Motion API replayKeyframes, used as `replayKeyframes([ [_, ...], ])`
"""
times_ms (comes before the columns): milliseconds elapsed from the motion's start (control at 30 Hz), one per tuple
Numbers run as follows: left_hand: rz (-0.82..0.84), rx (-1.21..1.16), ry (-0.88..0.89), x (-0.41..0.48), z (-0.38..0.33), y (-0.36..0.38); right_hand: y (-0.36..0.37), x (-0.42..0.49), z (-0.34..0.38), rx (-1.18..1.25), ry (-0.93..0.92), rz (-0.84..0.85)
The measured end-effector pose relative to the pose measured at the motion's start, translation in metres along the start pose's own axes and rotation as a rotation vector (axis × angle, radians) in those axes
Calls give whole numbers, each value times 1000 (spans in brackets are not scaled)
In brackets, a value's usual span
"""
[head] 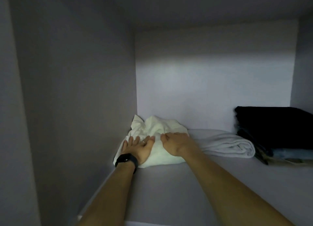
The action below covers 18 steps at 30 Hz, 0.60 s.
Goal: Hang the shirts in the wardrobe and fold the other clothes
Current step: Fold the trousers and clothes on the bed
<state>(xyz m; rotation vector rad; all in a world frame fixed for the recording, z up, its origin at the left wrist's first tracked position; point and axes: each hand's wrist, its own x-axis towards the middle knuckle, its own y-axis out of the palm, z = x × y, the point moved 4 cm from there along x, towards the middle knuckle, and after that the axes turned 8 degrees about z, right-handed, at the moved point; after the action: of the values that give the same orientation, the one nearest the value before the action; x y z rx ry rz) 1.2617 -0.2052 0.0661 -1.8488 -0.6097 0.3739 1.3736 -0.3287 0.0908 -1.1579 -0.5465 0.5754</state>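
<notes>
Wardrobe interior, dim, grey all round. Shelf runs from 6 o'clock away from me, both forearms stretched over it. Watch on my left wrist, nearest item.

Left hand: palm down on the cloth, fingers straight and spread, ring showing. Pressing flat, not gripping.

Right hand: just beside the left, at its 3 o'clock, also on top of the cloth. Fingers bent, tips down in the fabric. Can't tell whether they pinch a fold or only push.

Cloth: white, folded roughly, lying on the shelf at 11 o'clock, up against the left wall and reaching to the back wall. Far edge stands up crumpled, near part lies flatter under my palms.

Handling, my read: light, soft, no stiffness, so it won't hold shape by itself. Slides easily on a smooth shelf. Not fragile. Pushing one edge will bunch it, as the far edge shows. Better to keep flat palms on top to square it, or take the near folded edge at 6 o'clock with both hands to shift it. Lifting by one corner would likely undo the fold.

At the cloth's 3 o'clock: pale towel, rolled edge facing me. Whether it touches the cloth I can't see; my right arm covers that. Beyond it, also 3 o'clock: dark stack, folded, near the right side.
</notes>
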Motion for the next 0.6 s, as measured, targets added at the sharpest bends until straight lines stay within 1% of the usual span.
replayKeyframes([
  [100,27,-21,10,13,2,3,0,-2,-3,4,11,-31],
  [267,17,49,10,36,3,18,12,12,-13,-92,53,-69],
  [400,-56,96,15,40,1,10,5,7,-7,-159,59,-181],
  [467,-119,84,15,28,-4,4,2,-8,-2,-167,6,-266],
  [500,-140,71,19,20,-8,4,3,-17,-2,-155,-33,-281],
  [600,-136,1,-2,-11,-15,9,13,-36,-6,-121,-122,-228],
])
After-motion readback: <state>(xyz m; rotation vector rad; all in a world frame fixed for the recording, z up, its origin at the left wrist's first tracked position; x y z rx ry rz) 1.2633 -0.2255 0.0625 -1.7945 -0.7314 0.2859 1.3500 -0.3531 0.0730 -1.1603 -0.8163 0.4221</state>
